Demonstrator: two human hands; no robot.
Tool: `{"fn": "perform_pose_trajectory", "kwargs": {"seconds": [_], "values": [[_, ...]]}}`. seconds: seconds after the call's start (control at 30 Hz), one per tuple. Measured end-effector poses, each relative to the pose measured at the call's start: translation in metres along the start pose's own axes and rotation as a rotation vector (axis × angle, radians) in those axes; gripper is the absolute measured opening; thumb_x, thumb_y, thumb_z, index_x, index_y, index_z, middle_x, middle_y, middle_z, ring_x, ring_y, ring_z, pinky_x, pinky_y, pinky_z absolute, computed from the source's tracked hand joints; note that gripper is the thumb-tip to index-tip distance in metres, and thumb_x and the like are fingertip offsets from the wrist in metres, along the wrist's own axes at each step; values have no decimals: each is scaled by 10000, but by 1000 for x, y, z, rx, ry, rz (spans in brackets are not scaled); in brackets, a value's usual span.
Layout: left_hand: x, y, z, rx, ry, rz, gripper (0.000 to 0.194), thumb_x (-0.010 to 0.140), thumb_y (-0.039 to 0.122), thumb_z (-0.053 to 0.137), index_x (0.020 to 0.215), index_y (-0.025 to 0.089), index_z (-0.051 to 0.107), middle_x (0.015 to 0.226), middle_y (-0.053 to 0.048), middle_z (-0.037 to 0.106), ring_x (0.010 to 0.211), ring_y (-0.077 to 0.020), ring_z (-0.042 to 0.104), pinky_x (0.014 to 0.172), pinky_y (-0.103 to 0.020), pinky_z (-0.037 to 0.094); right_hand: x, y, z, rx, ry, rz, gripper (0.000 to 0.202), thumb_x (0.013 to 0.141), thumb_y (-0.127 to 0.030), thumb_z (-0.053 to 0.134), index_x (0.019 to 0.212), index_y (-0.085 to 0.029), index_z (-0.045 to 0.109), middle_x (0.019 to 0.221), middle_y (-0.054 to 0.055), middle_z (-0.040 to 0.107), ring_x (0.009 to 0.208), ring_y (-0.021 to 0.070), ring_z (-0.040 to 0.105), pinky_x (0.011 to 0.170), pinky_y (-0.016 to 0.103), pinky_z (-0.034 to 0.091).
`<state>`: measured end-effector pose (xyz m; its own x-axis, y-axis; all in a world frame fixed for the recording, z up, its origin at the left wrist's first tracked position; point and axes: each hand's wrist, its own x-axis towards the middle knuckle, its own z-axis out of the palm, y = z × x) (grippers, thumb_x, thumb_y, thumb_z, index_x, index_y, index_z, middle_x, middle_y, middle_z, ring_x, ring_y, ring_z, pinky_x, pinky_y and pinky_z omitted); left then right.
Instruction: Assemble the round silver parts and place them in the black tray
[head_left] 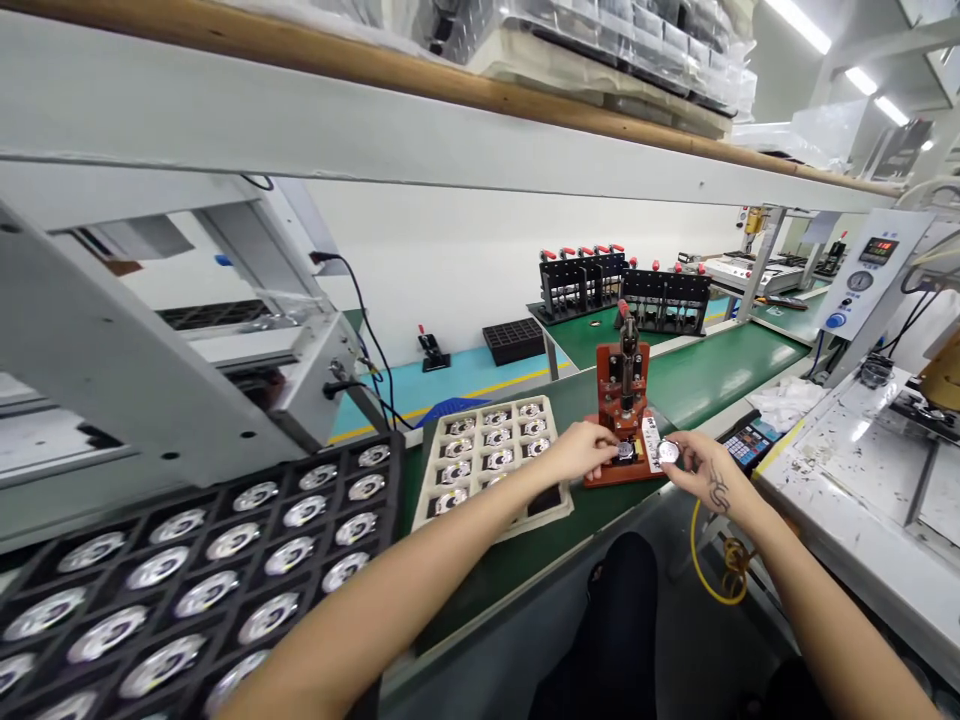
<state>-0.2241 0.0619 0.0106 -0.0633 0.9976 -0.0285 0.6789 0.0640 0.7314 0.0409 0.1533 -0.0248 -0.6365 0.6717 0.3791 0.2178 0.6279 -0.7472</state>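
A red toggle press (624,385) stands on the green bench, with a small metal part (624,451) at its base. My left hand (585,450) reaches in from the left, its fingers closed at that part's edge; whether they grip it is hard to see. Just right of the press, my right hand (697,465) pinches a round silver disc (668,453) between thumb and fingers. Beside my left forearm lies a cream tray (429,490) with round metal parts in its compartments.
A large black tray (397,500) of round metal parts fills the lower left. Black toggle fixtures (664,300) stand behind the press. At right are a calculator (746,440), a control box (862,275) and a white machine table (832,480). A shelf beam (450,140) crosses above.
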Motion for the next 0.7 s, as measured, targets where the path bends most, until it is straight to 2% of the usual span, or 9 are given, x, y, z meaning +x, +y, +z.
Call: {"fn": "perform_pose_trajectory", "kwargs": {"seconds": [0.07, 0.13, 0.27, 0.37, 0.43, 0.5, 0.6, 0.67, 0.7], "values": [[12, -3, 20, 22, 20, 28, 134, 862, 261, 719, 925, 157, 776, 669, -28, 732, 620, -213, 698, 616, -287, 508, 17, 7, 9, -4, -16, -3, 362, 846, -396, 747, 1146, -196, 716, 776, -22, 548, 667, 159, 512, 687, 299, 452], [25, -4, 29, 40, 47, 53, 192, 771, 222, 778, 952, 160, 773, 719, -24, 740, 708, -220, 703, 653, -268, 491, 28, 14, 16, -7, -29, 5, 376, 842, -413, 742, 1140, -185, 710, 779, -21, 555, 652, 152, 514, 672, 295, 445], [34, -7, 32, 53, 64, 75, 210, 716, 255, 805, 894, 154, 761, 664, -11, 688, 681, -207, 664, 630, -253, 447, 33, 29, 25, -12, -57, 30, 395, 873, -433, 713, 1157, -159, 690, 766, -16, 555, 630, 145, 501, 650, 290, 445], [19, -11, 28, 51, 65, 94, 214, 739, 292, 789, 901, 155, 762, 629, 6, 644, 621, -183, 613, 610, -256, 419, 38, 37, 33, -7, -98, 24, 399, 891, -442, 705, 1171, -158, 707, 840, 13, 590, 667, 149, 515, 659, 287, 462], [-1, -15, 18, 50, 62, 98, 234, 757, 312, 773, 939, 165, 771, 605, 28, 605, 587, -167, 572, 596, -255, 403, 45, 39, 41, -5, -142, 5, 372, 885, -423, 723, 1157, -171, 738, 897, 29, 607, 704, 155, 533, 681, 289, 475], [-25, -20, 0, 55, 78, 92, 262, 779, 341, 754, 988, 184, 777, 628, 36, 588, 595, -159, 550, 601, -253, 410, 55, 38, 48, -7, -188, -14, 309, 855, -386, 769, 1082, -177, 775, 908, 39, 620, 741, 169, 554, 711, 297, 486], [-65, -25, -39, -11, 168, 77, 310, 795, 412, 765, 1027, 208, 780, 872, -25, 685, 722, -176, 610, 661, -269, 489, 70, 33, 56, -2, -237, -35, 231, 792, -334, 847, 948, -173, 797, 866, 52, 651, 785, 203, 591, 741, 315, 502], [-90, -26, -65, -158, 216, 0, 370, 783, 456, 810, 1055, 210, 765, 1015, -68, 722, 806, -198, 669, 710, -301, 549, 77, 28, 59, 7, -261, -47, 229, 763, -317, 881, 923, -173, 803, 843, 59, 677, 802, 222, 621, 741, 319, 513], [-103, -27, -75, -255, 233, -57, 407, 770, 472, 840, 1067, 209, 752, 1009, -73, 733, 811, -207, 692, 723, -318, 572, 78, 26, 59, 11, -267, -49, 236, 751, -315, 894, 921, -176, 807, 830, 57, 688, 804, 228, 633, 736, 317, 517]]}}
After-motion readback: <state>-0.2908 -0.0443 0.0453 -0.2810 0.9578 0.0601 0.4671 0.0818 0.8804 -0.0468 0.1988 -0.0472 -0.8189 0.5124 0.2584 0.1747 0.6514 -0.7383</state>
